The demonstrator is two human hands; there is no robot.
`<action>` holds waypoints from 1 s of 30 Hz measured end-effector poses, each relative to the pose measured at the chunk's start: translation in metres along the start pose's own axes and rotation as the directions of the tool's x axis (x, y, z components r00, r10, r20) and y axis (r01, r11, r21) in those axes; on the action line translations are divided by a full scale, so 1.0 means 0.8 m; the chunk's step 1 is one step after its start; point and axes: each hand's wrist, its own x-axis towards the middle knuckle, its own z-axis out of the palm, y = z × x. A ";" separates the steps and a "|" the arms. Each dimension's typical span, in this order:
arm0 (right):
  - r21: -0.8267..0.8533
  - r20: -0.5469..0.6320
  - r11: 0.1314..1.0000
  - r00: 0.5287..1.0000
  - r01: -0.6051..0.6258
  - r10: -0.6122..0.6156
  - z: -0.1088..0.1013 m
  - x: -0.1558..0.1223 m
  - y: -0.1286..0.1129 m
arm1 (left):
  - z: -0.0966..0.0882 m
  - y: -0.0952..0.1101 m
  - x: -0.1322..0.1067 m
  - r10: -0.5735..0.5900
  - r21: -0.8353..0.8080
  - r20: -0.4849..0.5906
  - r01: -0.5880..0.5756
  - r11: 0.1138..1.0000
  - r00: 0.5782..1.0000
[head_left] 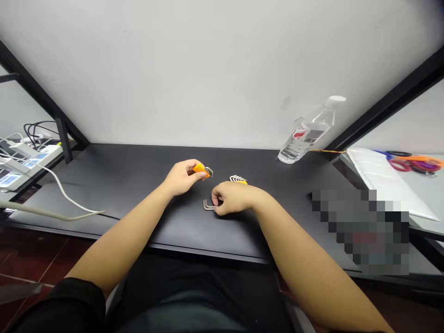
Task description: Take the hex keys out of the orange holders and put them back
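My left hand (181, 178) grips an orange plastic hex key holder (199, 169), with the fanned metal keys pointing right. My right hand (232, 198) is low on the black desktop (132, 171), its fingertips closed on the end of two loose L-shaped hex keys (208, 205). Just beyond my right hand lies a second orange holder with a fan of silver hex keys (237, 179), its lower part hidden behind my fingers. My two hands are apart, with a small gap between them.
A clear plastic water bottle (307, 136) lies at the desk's back right, near a thin orange wire. Power strips and cables (26, 157) sit at the left. Scissors (412, 162) and a white sheet (385, 178) are on a surface at the right. A pixelated patch covers the desk's front right.
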 end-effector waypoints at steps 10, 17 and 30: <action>0.219 -0.377 0.894 0.879 0.392 -0.293 -0.014 -0.028 0.010 | 0.000 0.003 0.000 -0.017 -0.049 0.042 0.019 0.999 0.999; 0.358 -0.848 0.746 0.529 0.562 0.008 -0.007 -0.016 0.013 | 0.003 0.014 -0.004 -0.001 -0.051 0.113 0.007 0.999 0.994; 0.296 -0.801 0.859 0.598 0.418 -0.015 -0.005 -0.008 0.020 | 0.000 0.013 -0.005 0.014 0.095 0.076 -0.021 0.995 0.997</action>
